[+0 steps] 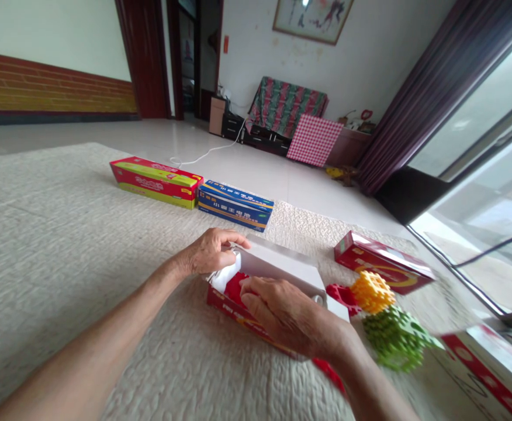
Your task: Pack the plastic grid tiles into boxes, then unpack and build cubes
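Observation:
An open red box with a white inside and raised lid (282, 266) lies on the quilted beige cloth (63, 245) in front of me. My left hand (210, 252) curls round the box's left end and pinches a white flap there. My right hand (284, 313) rests palm down over the box's opening, fingers together on a red piece (234, 287) inside it. Just right of the box lie a red toy block (342, 294), a yellow one (372, 290) and a green one (394, 336).
A red and yellow box (155, 181) and a blue box (235, 204) lie at the far edge of the cloth. Another red box (383, 261) sits right, and a white and red one (488, 368) at the lower right. Glass doors and a curtain stand to the right.

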Demonstrator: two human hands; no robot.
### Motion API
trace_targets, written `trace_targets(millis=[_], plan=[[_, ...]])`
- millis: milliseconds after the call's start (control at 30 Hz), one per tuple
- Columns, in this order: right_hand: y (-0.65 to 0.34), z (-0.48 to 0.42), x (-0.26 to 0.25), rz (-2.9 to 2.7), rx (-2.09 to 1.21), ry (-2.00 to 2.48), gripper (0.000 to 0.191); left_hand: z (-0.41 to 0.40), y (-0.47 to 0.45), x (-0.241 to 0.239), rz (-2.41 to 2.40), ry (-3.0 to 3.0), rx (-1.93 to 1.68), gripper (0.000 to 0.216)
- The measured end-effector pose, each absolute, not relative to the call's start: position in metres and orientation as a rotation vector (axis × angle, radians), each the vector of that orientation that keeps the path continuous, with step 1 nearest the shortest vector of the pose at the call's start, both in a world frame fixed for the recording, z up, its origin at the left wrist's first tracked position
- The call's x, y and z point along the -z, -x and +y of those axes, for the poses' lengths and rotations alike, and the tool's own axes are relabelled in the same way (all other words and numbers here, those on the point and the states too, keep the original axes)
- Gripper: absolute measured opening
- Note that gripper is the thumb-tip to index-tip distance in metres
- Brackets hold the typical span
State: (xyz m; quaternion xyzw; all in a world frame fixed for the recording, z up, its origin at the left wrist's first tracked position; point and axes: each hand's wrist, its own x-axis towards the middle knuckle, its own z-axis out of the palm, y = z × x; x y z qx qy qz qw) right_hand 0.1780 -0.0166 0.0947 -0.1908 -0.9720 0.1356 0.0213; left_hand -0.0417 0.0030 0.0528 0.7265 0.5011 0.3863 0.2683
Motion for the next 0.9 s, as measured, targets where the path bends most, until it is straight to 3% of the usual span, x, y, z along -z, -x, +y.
trace_targets(millis=[167,333,467,633,900], plan=[[-0.178,-0.017,-0.102,-2.935,-0.480,0.669,0.020,0.001,0.041,-0.056,1.267,-1.984,-1.039,0.030],[-0.206,-0.014,-0.128,-2.618,-0.524,0.835,0.029,0.004,0.043,-0.054,1.236,-2.009,-1.042,0.038],[-0.250,-0.001,-0.138,-2.410,-0.334,1.026,0.031,0.004,0.043,-0.053,1.257,-1.987,-1.020,0.044],[-0.303,0.022,-0.123,-2.496,-0.225,1.342,0.024,0.003,0.042,-0.054,1.324,-1.956,-1.012,0.041],[-0.318,0.032,-0.100,-2.706,-0.157,1.638,0.038,0.004,0.047,-0.049,1.352,-1.891,-1.021,0.038]])
